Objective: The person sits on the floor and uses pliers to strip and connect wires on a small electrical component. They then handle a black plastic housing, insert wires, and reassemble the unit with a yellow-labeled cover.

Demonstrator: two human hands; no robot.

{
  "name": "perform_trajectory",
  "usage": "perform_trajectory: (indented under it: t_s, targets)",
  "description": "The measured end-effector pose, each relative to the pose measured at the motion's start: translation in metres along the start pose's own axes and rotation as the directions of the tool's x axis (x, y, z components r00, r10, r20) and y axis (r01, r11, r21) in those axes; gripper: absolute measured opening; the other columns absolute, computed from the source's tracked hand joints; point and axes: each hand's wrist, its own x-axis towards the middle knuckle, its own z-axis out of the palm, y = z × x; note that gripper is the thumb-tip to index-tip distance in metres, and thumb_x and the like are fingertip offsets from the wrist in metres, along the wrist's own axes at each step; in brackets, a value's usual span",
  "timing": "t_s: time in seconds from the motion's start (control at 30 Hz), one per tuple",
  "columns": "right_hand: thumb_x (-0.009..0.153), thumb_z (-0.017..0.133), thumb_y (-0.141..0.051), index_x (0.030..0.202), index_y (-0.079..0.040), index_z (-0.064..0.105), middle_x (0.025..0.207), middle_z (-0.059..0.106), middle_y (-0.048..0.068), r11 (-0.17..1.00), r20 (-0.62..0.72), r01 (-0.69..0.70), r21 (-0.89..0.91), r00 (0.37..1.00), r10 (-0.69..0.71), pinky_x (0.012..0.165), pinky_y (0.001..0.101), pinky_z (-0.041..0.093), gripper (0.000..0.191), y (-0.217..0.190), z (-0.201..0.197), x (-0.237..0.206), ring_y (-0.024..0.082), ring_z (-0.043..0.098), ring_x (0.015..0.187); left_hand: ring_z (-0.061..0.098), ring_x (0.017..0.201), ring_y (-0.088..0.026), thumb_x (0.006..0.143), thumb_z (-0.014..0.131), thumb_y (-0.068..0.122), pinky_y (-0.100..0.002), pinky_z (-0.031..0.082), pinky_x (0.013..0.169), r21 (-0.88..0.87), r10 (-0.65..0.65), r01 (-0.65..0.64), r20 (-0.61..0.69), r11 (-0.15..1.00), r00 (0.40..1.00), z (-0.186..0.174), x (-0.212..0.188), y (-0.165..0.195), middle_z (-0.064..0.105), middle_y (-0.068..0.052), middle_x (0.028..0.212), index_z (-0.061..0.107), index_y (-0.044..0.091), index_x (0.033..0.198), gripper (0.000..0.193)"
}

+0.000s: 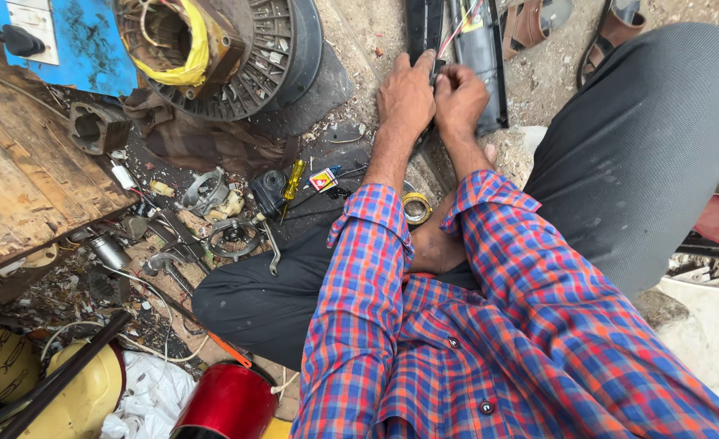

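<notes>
Both your hands are up at the near end of the long black housing (pixel 480 57) lying on the dusty floor (pixel 551 89). Your left hand (pixel 406 97) is curled, fingertips pinching at the housing's edge; your right hand (pixel 459 99) is closed tight beside it, touching the left, seemingly on the thin wires (pixel 462 28), though the exact grip is hidden. Keep those fingertips close together and work the wires gently, I'd say, steadying the housing with the left. Its long axis runs straight away from you, far end out of frame. A yellow-handled screwdriver (pixel 294 180) lies near your left forearm, a tape roll (pixel 416 208) between your arms.
</notes>
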Motion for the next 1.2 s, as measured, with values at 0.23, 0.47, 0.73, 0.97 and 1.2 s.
perform_trajectory:
  t_s: [0.23, 0.47, 0.73, 0.97, 1.2]
  targets:
    - [0.082, 0.080, -0.007, 0.096, -0.003, 0.071, 0.076, 0.076, 0.003, 0.980, -0.048, -0.171, 0.100, 0.983, 0.176, 0.064, 0.0268, 0.056, 0.017, 0.000, 0.006, 0.004, 0.009, 0.070, 0.067, 0.068, 0.105, -0.038, 0.097, 0.063, 0.023, -0.050, 0.056, 0.087, 0.042, -0.027, 0.027, -0.013, 0.999, 1.000, 0.004, -0.003, -0.002, 0.061, -0.019, 0.116, 0.062, 0.015, 0.129, 0.033]
    - [0.081, 0.081, -0.018, 0.084, -0.005, 0.076, 0.074, 0.076, 0.005, 0.905, -0.057, -0.424, -0.027, 0.905, 0.422, 0.066, 0.0295, 0.056, 0.014, 0.003, 0.002, -0.004, 0.012, 0.067, 0.065, 0.069, 0.102, -0.036, 0.094, 0.063, 0.017, -0.048, 0.056, 0.085, 0.082, -0.020, 0.023, -0.043, 0.996, 0.999, 0.006, 0.002, -0.001, 0.062, -0.019, 0.114, 0.062, 0.013, 0.129, 0.035]
    - [0.079, 0.082, -0.020, 0.084, -0.007, 0.081, 0.076, 0.078, 0.006, 0.934, 0.068, -0.335, -0.124, 0.936, 0.345, 0.070, 0.0308, 0.056, 0.015, -0.001, -0.001, 0.008, 0.013, 0.072, 0.068, 0.068, 0.104, -0.034, 0.095, 0.064, 0.021, -0.046, 0.057, 0.084, 0.085, -0.068, 0.067, 0.018, 0.994, 0.998, 0.006, 0.007, 0.004, 0.061, -0.017, 0.115, 0.063, 0.012, 0.123, 0.029]
    - [0.073, 0.085, -0.015, 0.077, -0.006, 0.075, 0.073, 0.076, 0.005, 0.920, -0.005, -0.374, -0.116, 0.927, 0.376, 0.066, 0.0288, 0.056, 0.014, -0.004, -0.005, 0.010, 0.011, 0.070, 0.065, 0.068, 0.102, -0.036, 0.093, 0.063, 0.021, -0.049, 0.056, 0.084, 0.096, -0.024, 0.031, -0.071, 0.995, 0.997, 0.013, 0.003, 0.007, 0.063, -0.018, 0.110, 0.064, 0.009, 0.111, 0.021]
    - [0.073, 0.079, -0.006, 0.083, -0.001, 0.072, 0.076, 0.074, 0.003, 0.903, 0.084, -0.385, 0.193, 0.923, 0.376, 0.058, 0.0276, 0.057, 0.014, -0.003, -0.003, 0.023, 0.010, 0.067, 0.063, 0.069, 0.100, -0.036, 0.095, 0.056, 0.015, -0.049, 0.056, 0.083, 0.093, -0.024, 0.032, -0.089, 0.995, 0.996, 0.021, 0.003, 0.006, 0.064, -0.019, 0.108, 0.064, 0.008, 0.110, 0.018]
